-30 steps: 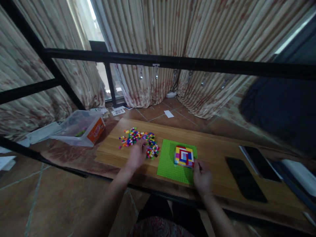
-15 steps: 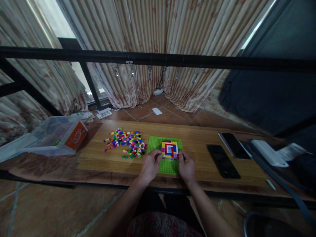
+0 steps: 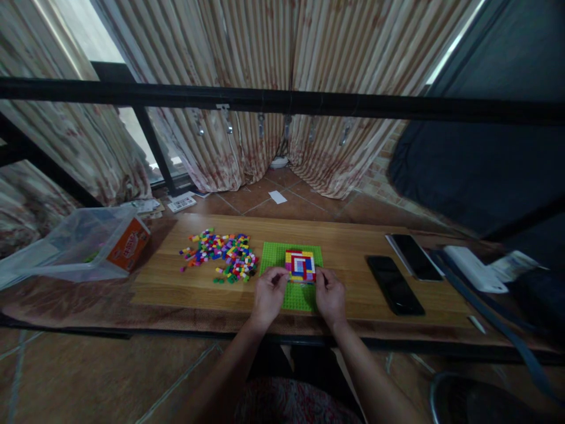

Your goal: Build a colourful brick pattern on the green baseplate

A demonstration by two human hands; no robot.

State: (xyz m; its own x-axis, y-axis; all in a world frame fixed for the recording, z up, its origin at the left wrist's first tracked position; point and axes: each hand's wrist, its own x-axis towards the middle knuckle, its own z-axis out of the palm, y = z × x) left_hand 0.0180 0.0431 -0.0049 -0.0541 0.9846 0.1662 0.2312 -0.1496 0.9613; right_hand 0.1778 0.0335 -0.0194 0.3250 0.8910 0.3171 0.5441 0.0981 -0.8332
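A square build of toy bricks (image 3: 301,265), in red, blue, white and yellow rings, is over the green studded baseplate (image 3: 272,253). My left hand (image 3: 269,294) grips its near left corner, thumb and fingers closed. At the near right corner, my right hand (image 3: 331,295) pinches the build the same way. Whether the build is pressed onto the studs or slightly raised, I cannot tell. To the left of the baseplate lies a loose pile of small coloured bricks (image 3: 229,250).
All this lies on a wooden board (image 3: 348,241). A clear plastic box (image 3: 88,235) with an orange label stands at the left. Toward the right are a black phone (image 3: 394,285), another dark phone (image 3: 416,257) and a white device (image 3: 474,268). A black rail (image 3: 282,99) crosses beyond the board.
The camera view has shifted a little, so the board and its things appear slightly further left. Both hands stay at the brick build's near corners.
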